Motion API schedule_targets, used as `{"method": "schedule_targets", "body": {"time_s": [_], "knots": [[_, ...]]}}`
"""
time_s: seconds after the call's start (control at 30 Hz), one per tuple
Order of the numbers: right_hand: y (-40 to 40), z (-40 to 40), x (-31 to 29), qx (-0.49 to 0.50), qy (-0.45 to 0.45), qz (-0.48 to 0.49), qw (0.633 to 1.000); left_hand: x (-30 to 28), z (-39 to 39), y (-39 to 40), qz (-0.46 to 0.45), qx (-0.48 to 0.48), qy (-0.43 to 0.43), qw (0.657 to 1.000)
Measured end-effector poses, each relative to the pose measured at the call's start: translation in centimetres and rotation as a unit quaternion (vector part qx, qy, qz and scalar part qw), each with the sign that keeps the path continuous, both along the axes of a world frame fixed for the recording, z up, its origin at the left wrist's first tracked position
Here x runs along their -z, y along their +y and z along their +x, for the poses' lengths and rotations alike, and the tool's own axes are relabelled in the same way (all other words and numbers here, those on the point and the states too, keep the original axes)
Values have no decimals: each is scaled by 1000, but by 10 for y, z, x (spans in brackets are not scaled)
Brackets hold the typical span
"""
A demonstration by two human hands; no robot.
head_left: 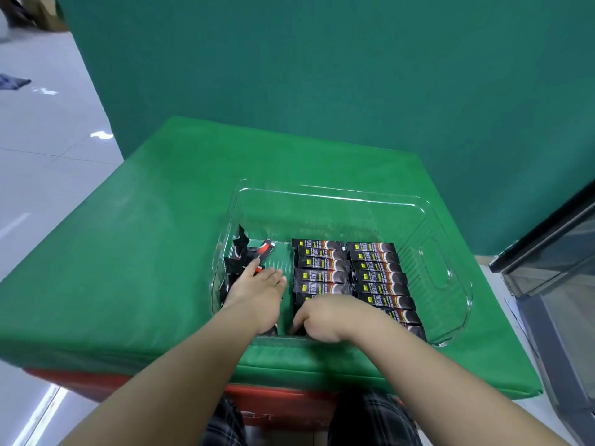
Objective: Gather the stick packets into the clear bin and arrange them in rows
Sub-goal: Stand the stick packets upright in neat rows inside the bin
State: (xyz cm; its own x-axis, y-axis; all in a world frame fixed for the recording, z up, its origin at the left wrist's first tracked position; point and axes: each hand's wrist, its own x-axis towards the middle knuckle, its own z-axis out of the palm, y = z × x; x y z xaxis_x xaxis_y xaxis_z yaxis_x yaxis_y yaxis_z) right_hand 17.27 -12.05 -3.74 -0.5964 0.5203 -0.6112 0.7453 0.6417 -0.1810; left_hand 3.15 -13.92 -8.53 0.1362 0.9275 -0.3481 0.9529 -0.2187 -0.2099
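Observation:
A clear bin (447, 268) stands on the green padded table (145, 252). Inside it, dark stick packets lie in two neat rows, a middle row (322, 268) and a right row (376, 268). Several loose packets (244, 255) are piled against the bin's left wall, one with a red and white end. My left hand (257, 291) lies flat in the bin on this loose pile, fingers straight. My right hand (325, 317) is at the near end of the middle row, fingers curled down onto a packet there; the packet under it is mostly hidden.
The bin's far half holds no packets. A green backdrop stands behind the table. A dark glass-fronted cabinet (553, 252) is close on the right. Tiled floor (48, 156) lies to the left. The table's near edge sits over a red base (283, 403).

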Motion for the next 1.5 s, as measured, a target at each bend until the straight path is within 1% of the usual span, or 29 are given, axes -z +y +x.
{"method": "schedule_targets", "body": {"time_s": [0.03,0.1,0.17,0.23,0.3,0.47,0.57,0.7,0.8,0.93,1.07,1.3,1.5], "knots": [[0,2,1,6,14,-5,1000,0,0,0,2,1,-1,1000],[1,7,3,31,73,3,997,1,1,0,2,0,0,1000],[4,15,8,36,148,69,986,2,1,0,-1,0,2,1000],[10,23,15,0,177,152,972,3,0,1,0,0,0,1000],[13,27,19,-33,163,183,969,3,0,1,0,3,-1,1000],[14,24,25,-69,133,149,977,4,0,1,-5,5,7,1000],[17,23,27,-75,119,148,979,4,1,2,-6,3,3,1000],[19,22,26,-45,142,130,980,4,0,2,-9,-2,1,1000],[19,18,28,-28,159,133,978,3,1,3,-13,-1,1,1000],[20,17,34,-24,143,141,979,1,1,2,-10,-2,-8,1000],[22,18,33,-13,150,134,979,1,1,1,-8,-4,-11,1000],[34,10,35,3,138,160,977,1,1,1,-7,-8,-15,1000],[38,14,38,12,140,150,979,2,0,1,-6,-3,-14,1000]]}}
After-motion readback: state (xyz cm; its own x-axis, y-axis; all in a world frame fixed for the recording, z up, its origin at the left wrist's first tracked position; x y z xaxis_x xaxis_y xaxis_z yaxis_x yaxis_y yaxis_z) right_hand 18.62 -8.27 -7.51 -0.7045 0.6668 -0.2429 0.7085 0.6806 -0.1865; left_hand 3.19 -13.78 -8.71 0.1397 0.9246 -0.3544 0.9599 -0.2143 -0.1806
